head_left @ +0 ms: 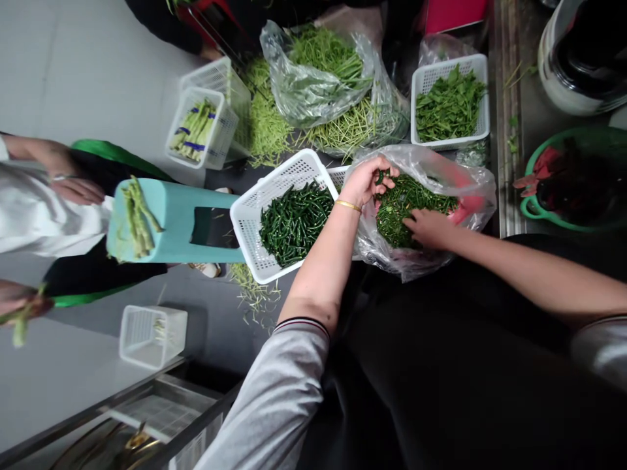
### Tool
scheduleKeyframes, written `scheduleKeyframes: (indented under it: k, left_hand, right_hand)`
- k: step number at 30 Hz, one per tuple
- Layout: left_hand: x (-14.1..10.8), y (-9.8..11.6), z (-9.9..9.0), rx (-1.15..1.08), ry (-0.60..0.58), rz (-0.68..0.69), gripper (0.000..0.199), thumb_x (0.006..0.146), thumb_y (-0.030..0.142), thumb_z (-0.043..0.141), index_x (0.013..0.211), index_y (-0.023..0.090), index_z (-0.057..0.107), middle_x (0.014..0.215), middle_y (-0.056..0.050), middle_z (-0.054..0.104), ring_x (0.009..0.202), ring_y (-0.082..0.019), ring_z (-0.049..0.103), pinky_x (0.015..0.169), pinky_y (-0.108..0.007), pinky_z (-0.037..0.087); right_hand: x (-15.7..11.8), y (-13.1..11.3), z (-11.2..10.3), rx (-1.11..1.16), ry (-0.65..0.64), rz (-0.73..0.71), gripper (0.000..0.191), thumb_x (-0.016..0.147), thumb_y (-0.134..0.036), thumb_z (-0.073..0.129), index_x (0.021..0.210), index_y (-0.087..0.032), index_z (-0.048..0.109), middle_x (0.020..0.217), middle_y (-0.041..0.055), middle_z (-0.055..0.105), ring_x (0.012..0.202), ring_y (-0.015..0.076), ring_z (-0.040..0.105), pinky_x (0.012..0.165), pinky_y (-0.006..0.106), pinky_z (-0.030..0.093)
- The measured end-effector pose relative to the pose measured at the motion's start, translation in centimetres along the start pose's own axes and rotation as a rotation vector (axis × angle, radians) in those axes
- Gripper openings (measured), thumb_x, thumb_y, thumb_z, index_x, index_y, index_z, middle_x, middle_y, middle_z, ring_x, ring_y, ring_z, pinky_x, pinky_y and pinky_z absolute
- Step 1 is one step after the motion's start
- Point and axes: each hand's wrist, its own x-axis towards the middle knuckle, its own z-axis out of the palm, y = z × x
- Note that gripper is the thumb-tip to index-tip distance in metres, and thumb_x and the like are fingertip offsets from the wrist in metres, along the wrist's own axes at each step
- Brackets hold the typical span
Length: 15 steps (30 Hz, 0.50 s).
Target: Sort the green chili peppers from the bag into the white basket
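My left hand (368, 181) is curled round green chili peppers (381, 176) above the left side of an open clear plastic bag (392, 258). Inside the bag lies a heap of thin green chilies and stems (399, 212). My right hand (431, 227) reaches into this heap from the right, fingers bent and pressed together at the tips; what they pinch is too small to make out. Left of the bag, a white perforated basket (247, 225) holds a pile of dark green chili peppers (296, 219). My left forearm covers part of the basket's right edge.
A teal stool (179, 196) carries green stalks (138, 215); another person (44, 202) sits beyond it. Behind are a bag of greens (318, 78) and a basket of leaves (450, 101). A green colander (533, 209) stands right, on a metal counter (509, 130).
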Motion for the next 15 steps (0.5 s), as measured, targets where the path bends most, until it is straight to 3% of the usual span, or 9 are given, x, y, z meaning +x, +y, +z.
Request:
scheduleKeyframes:
  k: [2,4,6,9,13,15]
  left_hand:
    - [0.4,0.7,0.6,-0.11,-0.035,0.002,0.026,0.082,0.035,0.056,0.096,0.014,0.059,0.083,-0.004,0.071,0.062,-0.007,0.065,0.052,-0.016,0.044]
    - [0.9,1.1,1.2,-0.145,-0.051,0.0,0.026,0.083,0.033,0.056,0.099,0.013,0.058,0.088,-0.005,0.072,0.064,-0.007,0.066,0.053,-0.014,0.045]
    - [1.2,1.1,1.4,-0.141,-0.036,0.01,0.025,0.085,0.03,0.054,0.102,0.012,0.058,0.09,-0.005,0.072,0.067,-0.007,0.068,0.054,-0.013,0.046]
    - [1.4,0.5,1.3,-0.126,-0.006,0.027,0.024,0.087,0.025,0.052,0.106,0.012,0.058,0.088,-0.005,0.071,0.068,-0.008,0.068,0.054,-0.013,0.045]
    - [0.5,0.0,1.0,-0.122,-0.034,0.02,0.027,0.084,0.023,0.056,0.109,0.012,0.061,0.078,-0.002,0.068,0.061,-0.007,0.065,0.052,-0.014,0.045]
    - [0.0,-0.1,1.1,-0.1,-0.065,0.016,0.026,0.083,0.023,0.059,0.106,0.012,0.064,0.074,-0.002,0.068,0.057,-0.007,0.063,0.051,-0.015,0.045]
  right_hand:
    - [-2.1,-2.9,0.9,-0.015,0.048,-0.053,0.045,0.092,-0.027,0.057,0.134,-0.012,0.057,0.132,0.0218,0.057,0.112,0.0316,0.057,0.087,0.039,0.044]
    - [-3.8,-4.2,1.3,0.043,0.04,-0.129,0.038,0.093,-0.023,0.055,0.13,-0.014,0.061,0.136,0.0211,0.056,0.116,0.0314,0.056,0.09,0.04,0.044]
    - [-5.0,-3.9,1.1,0.139,-0.07,-0.214,0.03,0.094,-0.02,0.051,0.12,-0.018,0.067,0.13,0.0163,0.062,0.11,0.0276,0.061,0.087,0.036,0.045]
    - [-5.2,-0.8,0.0,0.305,-0.209,-0.273,0.027,0.097,-0.026,0.048,0.11,-0.024,0.072,0.112,0.0077,0.071,0.093,0.0213,0.066,0.077,0.03,0.047]
    - [-2.1,3.7,-1.2,0.218,-0.048,0.09,0.036,0.098,-0.029,0.046,0.127,-0.028,0.066,0.106,0.008,0.073,0.092,0.0234,0.067,0.075,0.031,0.048]
    - [0.0,5.0,-1.3,0.197,-0.036,0.197,0.043,0.095,-0.026,0.048,0.136,-0.024,0.061,0.101,0.0111,0.073,0.09,0.0263,0.067,0.074,0.033,0.048]
